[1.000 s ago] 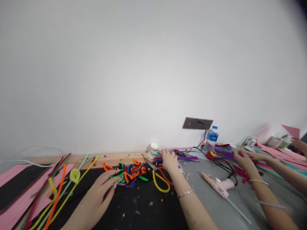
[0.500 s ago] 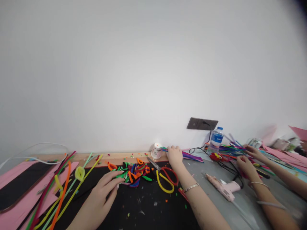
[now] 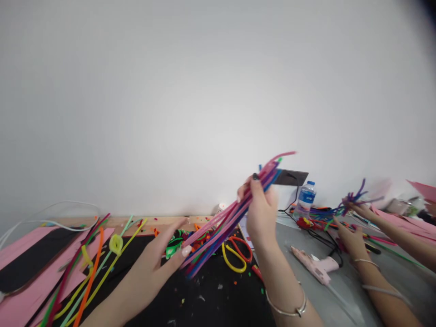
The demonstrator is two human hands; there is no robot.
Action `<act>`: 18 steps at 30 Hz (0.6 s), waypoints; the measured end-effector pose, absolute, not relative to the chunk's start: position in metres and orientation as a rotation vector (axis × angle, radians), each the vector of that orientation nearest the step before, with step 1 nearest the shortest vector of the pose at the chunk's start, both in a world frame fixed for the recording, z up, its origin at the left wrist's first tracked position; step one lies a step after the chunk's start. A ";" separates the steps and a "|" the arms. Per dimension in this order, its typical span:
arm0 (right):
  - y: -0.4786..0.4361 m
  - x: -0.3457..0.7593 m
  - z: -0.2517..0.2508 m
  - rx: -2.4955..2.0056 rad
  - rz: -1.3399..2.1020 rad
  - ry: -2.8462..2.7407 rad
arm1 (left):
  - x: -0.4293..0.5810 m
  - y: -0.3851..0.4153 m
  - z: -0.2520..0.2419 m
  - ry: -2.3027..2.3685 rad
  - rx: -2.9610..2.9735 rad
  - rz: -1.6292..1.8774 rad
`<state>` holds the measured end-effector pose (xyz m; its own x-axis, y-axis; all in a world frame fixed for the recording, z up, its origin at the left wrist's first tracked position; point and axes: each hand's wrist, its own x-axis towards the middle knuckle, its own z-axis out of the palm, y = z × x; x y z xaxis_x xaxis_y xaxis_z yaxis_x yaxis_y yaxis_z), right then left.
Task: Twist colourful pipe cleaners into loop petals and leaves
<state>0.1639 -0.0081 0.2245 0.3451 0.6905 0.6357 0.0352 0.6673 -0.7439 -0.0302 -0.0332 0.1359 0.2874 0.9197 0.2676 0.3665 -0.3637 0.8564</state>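
Note:
A bundle of pink, purple, blue and green pipe cleaners (image 3: 221, 225) slants in the air above the black mat. My right hand (image 3: 260, 209) is closed round its upper part. At its lower left end is my left hand (image 3: 160, 268), thumb and fingers apart, with the thumb beside the pipe cleaner ends. Behind the bundle, short curled pieces in orange and green (image 3: 174, 243) lie in a pile, partly hidden. Scissors with yellow and red handles (image 3: 234, 268) rest on the mat, their blades covered by the bundle.
Long loose pipe cleaners (image 3: 97, 268) and pink paper (image 3: 20, 313) lie at left. A pink glue gun (image 3: 316, 268), a water bottle (image 3: 306, 197) and black cables stand or lie at right. Another person's hands (image 3: 352, 238) handle pipe cleaners at far right. A white paper cup (image 3: 221, 207) is by the wall.
My right hand has lifted the bundle off the table by the wall and brought it over the mat. My left hand has spread its thumb and fingers. The other person's hand has raised some pipe cleaners.

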 end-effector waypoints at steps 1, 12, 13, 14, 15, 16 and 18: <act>-0.006 0.154 0.219 -0.730 0.637 -1.116 | -0.025 -0.036 0.140 1.032 1.773 1.016; 0.035 0.098 0.114 -0.882 1.156 -0.951 | -0.022 -0.040 0.108 0.649 0.858 0.658; 0.037 0.096 0.107 -0.930 1.159 -0.963 | -0.026 -0.039 0.106 0.648 0.829 0.660; 0.038 0.095 0.101 -0.975 1.164 -0.994 | -0.030 -0.038 0.103 0.641 0.788 0.625; 0.038 0.094 0.097 -0.995 1.170 -1.010 | -0.033 -0.036 0.102 0.624 0.739 0.617; 0.038 0.093 0.094 -1.011 1.174 -1.034 | -0.036 -0.035 0.100 0.612 0.687 0.615; 0.036 0.095 0.093 -1.022 1.177 -1.098 | -0.040 -0.033 0.097 0.597 0.596 0.645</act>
<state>0.0946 0.0362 0.0925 0.0528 0.9932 0.1038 -0.1726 0.1115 -0.9787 -0.0401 -0.0328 0.0967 0.6487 0.6922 -0.3162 -0.3687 0.6494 0.6651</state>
